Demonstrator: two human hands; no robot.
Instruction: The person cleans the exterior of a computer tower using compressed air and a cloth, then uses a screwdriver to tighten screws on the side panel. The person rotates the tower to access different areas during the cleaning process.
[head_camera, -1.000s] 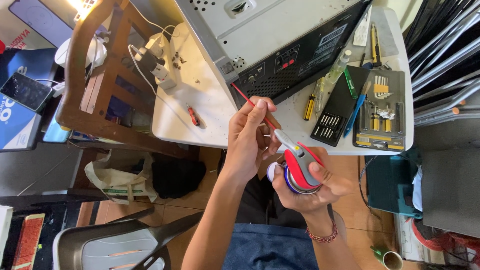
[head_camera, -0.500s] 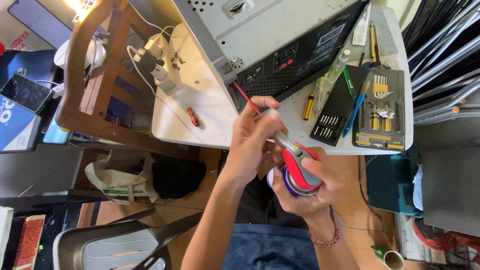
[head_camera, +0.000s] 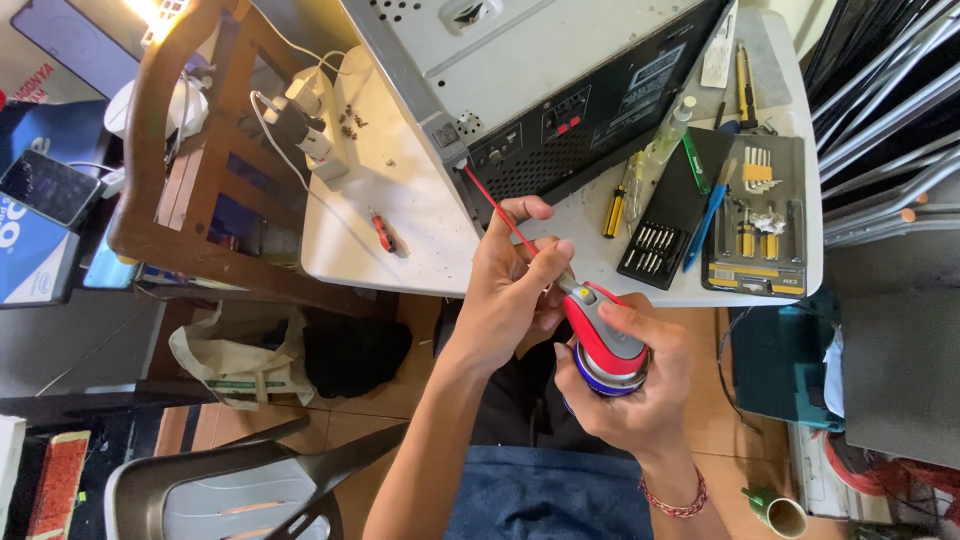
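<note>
My right hand (head_camera: 640, 395) grips a spray can (head_camera: 603, 350) with a red and grey nozzle cap, one finger resting on top. My left hand (head_camera: 512, 290) pinches the thin red straw (head_camera: 497, 208) that comes out of the nozzle. The straw's tip reaches the lower corner of a grey metal electronics case (head_camera: 540, 80) with a black rear panel, lying on a white table (head_camera: 395, 200). Both hands are held just off the table's front edge, over my lap.
Right of the case lie a yellow screwdriver (head_camera: 614, 212), a black bit set (head_camera: 652, 250), a blue tool (head_camera: 708, 215) and a tray of hex keys (head_camera: 758, 215). A power strip (head_camera: 305, 130), several loose screws and a small red tool (head_camera: 384, 232) lie left. A wooden chair (head_camera: 165, 170) stands at the left.
Both hands with the can have shifted slightly toward the case. The straw's tip now touches the case's lower corner.
</note>
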